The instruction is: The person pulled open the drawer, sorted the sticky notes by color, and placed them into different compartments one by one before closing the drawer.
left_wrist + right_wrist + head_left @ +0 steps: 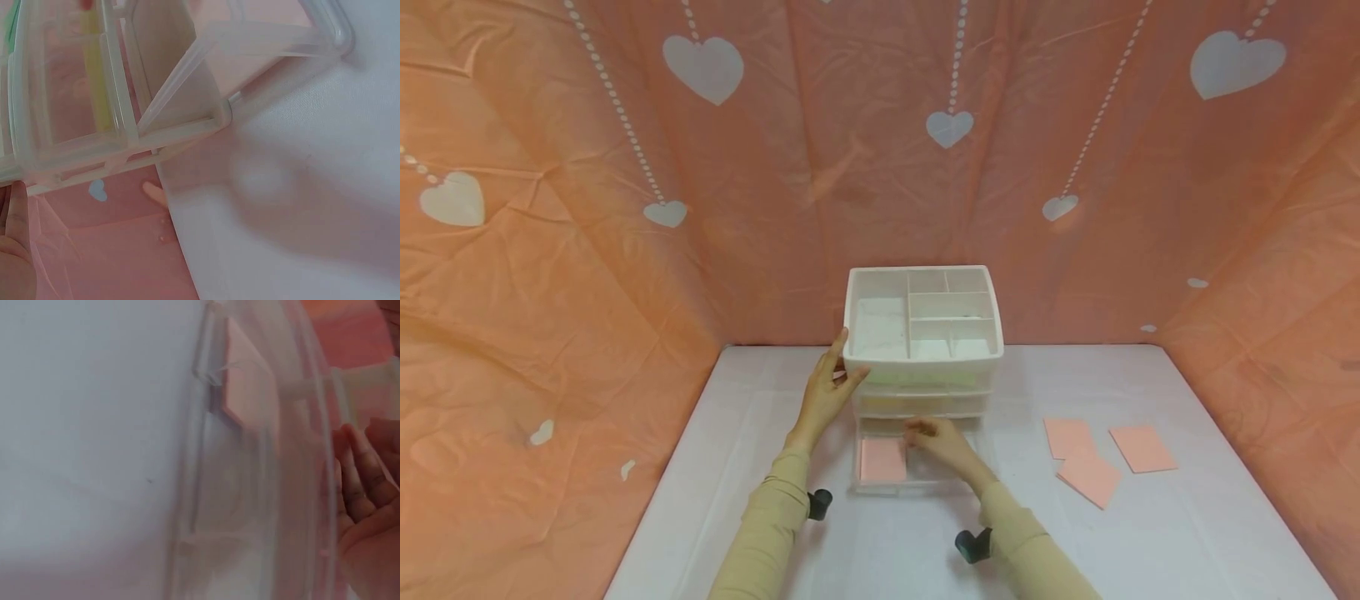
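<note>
A white plastic drawer organizer [923, 363] stands at the table's back middle. My left hand [827, 392] spans its upper front left corner, thumb on the front and fingers along the side. The clear bottom drawer [936, 483] is pulled out, with a stack of pink square notes [883, 460] lying in its left part. Over this drawer is my right hand [951, 450], fingertips just right of and above the stack. In the right wrist view its fingers [369, 472] are loosely bent, with nothing seen between them; that view is blurred.
Three pink square notes lie on the table to the right, two overlapping [1088, 479] and one apart [1144, 449]. The upper drawers hold something green [925, 378] and something yellow [917, 405]. A divided tray [880, 321] forms the organizer's top. Pink cloth hangs behind.
</note>
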`<state>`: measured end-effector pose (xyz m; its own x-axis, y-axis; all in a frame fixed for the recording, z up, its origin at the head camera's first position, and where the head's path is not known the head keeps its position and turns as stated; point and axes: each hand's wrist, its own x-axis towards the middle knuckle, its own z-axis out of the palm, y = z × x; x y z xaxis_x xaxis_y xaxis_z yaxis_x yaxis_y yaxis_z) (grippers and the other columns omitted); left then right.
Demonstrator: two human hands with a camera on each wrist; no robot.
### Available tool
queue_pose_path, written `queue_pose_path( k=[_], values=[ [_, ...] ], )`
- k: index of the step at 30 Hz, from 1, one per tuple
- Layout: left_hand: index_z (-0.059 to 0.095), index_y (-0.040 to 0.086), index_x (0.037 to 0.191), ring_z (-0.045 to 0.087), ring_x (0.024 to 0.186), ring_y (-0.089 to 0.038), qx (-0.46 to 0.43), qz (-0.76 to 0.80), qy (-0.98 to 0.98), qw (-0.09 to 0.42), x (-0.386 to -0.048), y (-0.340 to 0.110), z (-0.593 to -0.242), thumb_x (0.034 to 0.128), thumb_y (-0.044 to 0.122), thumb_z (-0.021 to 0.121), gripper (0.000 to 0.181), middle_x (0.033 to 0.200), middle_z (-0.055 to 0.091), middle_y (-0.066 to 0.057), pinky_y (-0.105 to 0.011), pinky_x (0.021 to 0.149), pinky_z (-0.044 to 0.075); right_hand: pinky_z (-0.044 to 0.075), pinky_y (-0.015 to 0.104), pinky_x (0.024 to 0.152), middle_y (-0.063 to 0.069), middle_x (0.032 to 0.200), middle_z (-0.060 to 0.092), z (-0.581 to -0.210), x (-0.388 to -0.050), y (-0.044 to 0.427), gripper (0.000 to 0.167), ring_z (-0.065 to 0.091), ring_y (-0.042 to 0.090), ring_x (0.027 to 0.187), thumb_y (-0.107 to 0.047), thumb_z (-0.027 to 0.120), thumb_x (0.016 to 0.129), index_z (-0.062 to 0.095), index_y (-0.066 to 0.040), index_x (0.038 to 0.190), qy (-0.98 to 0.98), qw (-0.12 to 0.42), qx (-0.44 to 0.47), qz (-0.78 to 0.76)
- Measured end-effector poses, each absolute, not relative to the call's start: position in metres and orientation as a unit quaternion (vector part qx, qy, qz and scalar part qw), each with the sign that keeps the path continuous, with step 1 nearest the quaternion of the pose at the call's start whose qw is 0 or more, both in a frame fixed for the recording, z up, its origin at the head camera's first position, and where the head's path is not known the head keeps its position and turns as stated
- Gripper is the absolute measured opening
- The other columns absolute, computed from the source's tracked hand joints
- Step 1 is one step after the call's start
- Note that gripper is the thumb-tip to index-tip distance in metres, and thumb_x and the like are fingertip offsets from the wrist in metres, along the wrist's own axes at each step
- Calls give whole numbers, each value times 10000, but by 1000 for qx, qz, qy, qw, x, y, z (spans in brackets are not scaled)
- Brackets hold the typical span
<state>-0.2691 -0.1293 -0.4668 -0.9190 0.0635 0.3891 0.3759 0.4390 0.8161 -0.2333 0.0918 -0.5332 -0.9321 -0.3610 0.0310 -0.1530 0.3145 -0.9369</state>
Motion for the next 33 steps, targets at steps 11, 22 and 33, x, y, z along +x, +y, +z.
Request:
queue_pose_path(
  k=[11, 22, 33],
  values=[
    [262, 300, 1470, 594, 997, -322, -147, -508, -834, 160, -270, -130, -468, 872, 243, 656, 719, 1056, 537, -179, -381, 869, 544, 517, 230, 885, 240, 1190, 601, -507, -226, 124, 401, 634, 98, 1004, -184, 620, 896, 552, 29, 1229, 774, 85, -146, -611],
    [252, 329, 1470, 585, 999, -320, -142, -508, -836, 153, -271, -130, -470, 869, 253, 660, 730, 1059, 533, -176, -382, 876, 541, 479, 132, 849, 202, 1158, 625, -502, -220, 175, 409, 609, -33, 933, -184, 648, 874, 565, -2, 1232, 779, 39, -82, -621],
    [251, 338, 1469, 582, 1010, -317, -138, -513, -834, 150, -271, -130, -470, 873, 238, 656, 728, 1066, 526, -179, -370, 888, 536, 427, 92, 857, 43, 1184, 635, -502, -202, 235, 525, 563, -92, 953, -322, 635, 883, 506, -26, 1298, 815, 11, -22, -579]
  ],
)
